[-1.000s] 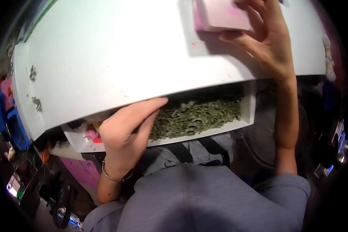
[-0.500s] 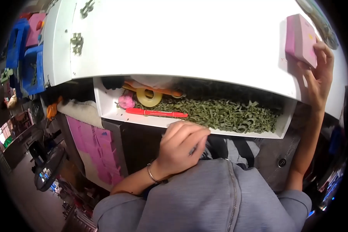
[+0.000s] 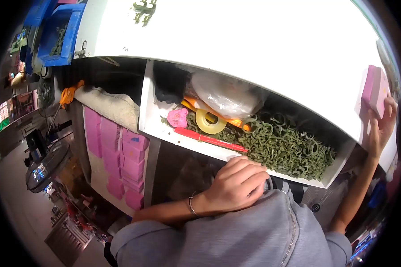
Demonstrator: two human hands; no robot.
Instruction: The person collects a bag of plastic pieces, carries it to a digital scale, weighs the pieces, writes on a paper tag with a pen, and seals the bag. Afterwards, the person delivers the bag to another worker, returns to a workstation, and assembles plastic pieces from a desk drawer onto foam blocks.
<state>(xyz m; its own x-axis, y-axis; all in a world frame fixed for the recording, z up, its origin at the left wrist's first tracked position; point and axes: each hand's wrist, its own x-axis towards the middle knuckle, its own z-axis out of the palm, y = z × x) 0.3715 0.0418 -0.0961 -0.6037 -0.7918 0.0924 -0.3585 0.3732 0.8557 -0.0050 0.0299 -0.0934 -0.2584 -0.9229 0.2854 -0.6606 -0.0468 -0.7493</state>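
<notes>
At the far right, my right hand (image 3: 382, 127) has its fingers and thumb closed on a pink block (image 3: 375, 93), which stands on edge on the white tabletop (image 3: 263, 40). My left hand (image 3: 237, 183) is curled by the front wall of an open white drawer (image 3: 205, 150); whatever its palm may hold is hidden. Many small green ring-like pieces (image 3: 289, 149) fill the drawer's right part. To their left lie a red marker pen (image 3: 209, 139), a yellow tape roll (image 3: 210, 121), a crumpled pink lump (image 3: 177, 118) and a clear plastic bag (image 3: 227, 93).
Several green pieces (image 3: 144, 11) lie on the tabletop at upper left. Beyond its left edge hangs a blue bin (image 3: 62, 35). Pink blocks (image 3: 111, 142) stand in rows left of the drawer, below a cream cloth (image 3: 109, 104). A fan (image 3: 49, 167) stands farther left.
The view has shifted, so the drawer and tabletop sit differently in it, with more of the drawer's back showing. My right hand still grips the pink block, and my left hand stays curled by the drawer.
</notes>
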